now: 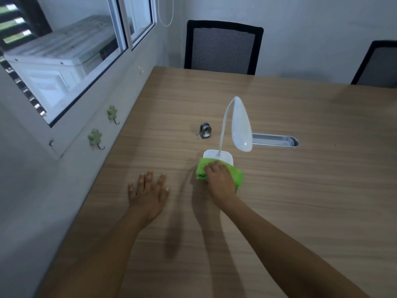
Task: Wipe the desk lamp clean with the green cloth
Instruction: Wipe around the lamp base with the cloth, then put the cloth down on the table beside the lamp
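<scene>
A white desk lamp (241,125) stands mid-table, its curved neck rising from a flat square base (217,155) and its oval head drooping to the right. A folded green cloth (202,167) lies over the base's near edge. My right hand (220,181) presses down on the cloth with fingers curled over it, touching the base. My left hand (148,193) lies flat on the wooden table (300,201) to the left, fingers spread, holding nothing.
A small metal object (205,131) stands left of the lamp. A silver cable slot (275,140) is set into the table behind the lamp head. Two black chairs (223,48) are at the far side. The wall with green hooks (95,137) and a window runs along the left.
</scene>
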{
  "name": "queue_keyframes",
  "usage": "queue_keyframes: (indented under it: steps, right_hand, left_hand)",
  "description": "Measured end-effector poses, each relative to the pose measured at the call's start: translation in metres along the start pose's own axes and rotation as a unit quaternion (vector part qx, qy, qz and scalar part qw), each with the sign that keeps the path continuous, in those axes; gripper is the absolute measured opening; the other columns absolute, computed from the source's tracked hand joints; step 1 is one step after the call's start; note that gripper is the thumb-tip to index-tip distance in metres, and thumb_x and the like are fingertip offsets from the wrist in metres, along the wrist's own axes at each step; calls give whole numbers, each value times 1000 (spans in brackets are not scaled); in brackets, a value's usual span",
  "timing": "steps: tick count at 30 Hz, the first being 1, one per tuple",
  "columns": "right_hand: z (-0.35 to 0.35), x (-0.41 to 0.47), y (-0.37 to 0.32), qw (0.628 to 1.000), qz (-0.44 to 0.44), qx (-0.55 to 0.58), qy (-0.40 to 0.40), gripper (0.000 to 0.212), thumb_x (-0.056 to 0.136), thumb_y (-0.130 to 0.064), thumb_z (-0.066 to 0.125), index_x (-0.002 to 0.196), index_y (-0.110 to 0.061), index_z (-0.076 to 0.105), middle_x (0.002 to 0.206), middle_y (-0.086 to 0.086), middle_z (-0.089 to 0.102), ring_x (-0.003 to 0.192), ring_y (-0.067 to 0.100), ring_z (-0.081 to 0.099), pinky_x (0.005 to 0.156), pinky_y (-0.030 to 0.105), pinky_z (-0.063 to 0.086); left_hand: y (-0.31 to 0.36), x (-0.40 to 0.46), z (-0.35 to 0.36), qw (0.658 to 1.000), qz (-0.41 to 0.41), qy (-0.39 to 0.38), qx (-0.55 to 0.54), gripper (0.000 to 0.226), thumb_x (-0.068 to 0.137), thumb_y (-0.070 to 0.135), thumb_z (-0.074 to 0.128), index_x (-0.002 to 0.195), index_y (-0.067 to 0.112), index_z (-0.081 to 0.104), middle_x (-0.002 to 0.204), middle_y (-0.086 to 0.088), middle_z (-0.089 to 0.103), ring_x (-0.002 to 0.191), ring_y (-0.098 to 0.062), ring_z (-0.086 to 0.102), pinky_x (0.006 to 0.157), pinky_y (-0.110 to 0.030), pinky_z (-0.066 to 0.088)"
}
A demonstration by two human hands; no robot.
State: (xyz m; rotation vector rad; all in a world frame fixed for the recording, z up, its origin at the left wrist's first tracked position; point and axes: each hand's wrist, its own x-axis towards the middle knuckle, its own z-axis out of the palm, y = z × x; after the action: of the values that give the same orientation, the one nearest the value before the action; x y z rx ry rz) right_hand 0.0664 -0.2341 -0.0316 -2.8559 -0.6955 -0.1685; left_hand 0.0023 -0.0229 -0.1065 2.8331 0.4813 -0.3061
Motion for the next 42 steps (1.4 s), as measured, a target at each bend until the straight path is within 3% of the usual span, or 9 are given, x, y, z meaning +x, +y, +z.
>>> queue_keyframes:
  steps: [3,5,11,16,20,23,31,36,42]
  right_hand:
    - [-4,-18,-10,994,-110,19,-4,23,64,6,69,87,3,71,90,24,73,91,38,69,83,40,57]
    - [-9,-17,-8,989,-139,35,-28,28,60,7,70,87,2,72,89,22,73,86,37,69,78,38,57]
    - [-20,8,35,996,-19,83,0,36,77,2,61,112,-2,65,120,20,64,111,36,58,95,41,48]
    - [-14,-21,47,992,-51,103,-53,45,76,12,56,120,1,62,131,23,59,127,36,51,111,40,36]
    - [-21,-41,47,988,-126,75,-57,44,68,15,62,109,2,69,119,24,67,114,38,62,97,43,51]
    - [-29,-36,40,990,-108,75,-57,48,82,2,56,128,-12,57,142,8,52,134,23,45,102,35,45]
    - [-15,49,-29,989,-92,115,8,57,84,10,49,136,-13,48,152,11,37,138,27,37,111,36,35]
    - [22,100,-56,997,-63,43,-33,48,96,-5,41,140,-22,41,157,14,24,142,30,29,118,37,26]
    - [55,111,-68,997,-33,12,-75,49,95,-6,40,143,-15,35,150,18,38,136,34,38,115,42,32]
  left_hand:
    - [1,-1,0,1000,2,9,-2,59,87,64,9,144,50,0,162,5,-8,149,-21,-11,116,-55,-6]
    - [0,-1,0,1000,0,9,-3,59,88,64,9,144,50,-1,162,5,-8,149,-21,-11,117,-55,-6]
    - [1,-2,-1,1000,-4,3,4,58,89,63,10,144,50,-2,162,5,-10,148,-21,-12,117,-54,-6]
    - [1,-3,-3,1000,-4,3,9,58,89,63,11,145,50,0,162,5,-8,149,-21,-11,117,-54,-5]
    - [1,-4,-3,1000,-5,-3,9,58,90,62,11,145,49,0,162,5,-9,148,-21,-12,117,-54,-6]
    - [2,-4,-6,1000,-7,-7,6,58,90,62,11,145,48,-1,162,5,-11,148,-21,-13,117,-54,-7]
    - [2,-6,-5,1000,6,10,-12,56,91,60,11,146,47,5,162,1,-6,149,-22,-11,116,-56,-6]
    - [1,-2,-1,1000,10,20,-12,57,90,60,11,146,47,4,162,-1,-5,149,-23,-10,115,-56,-6]
    - [2,-3,1,999,13,34,-19,56,91,59,13,145,48,4,162,0,-3,149,-22,-10,115,-56,-7]
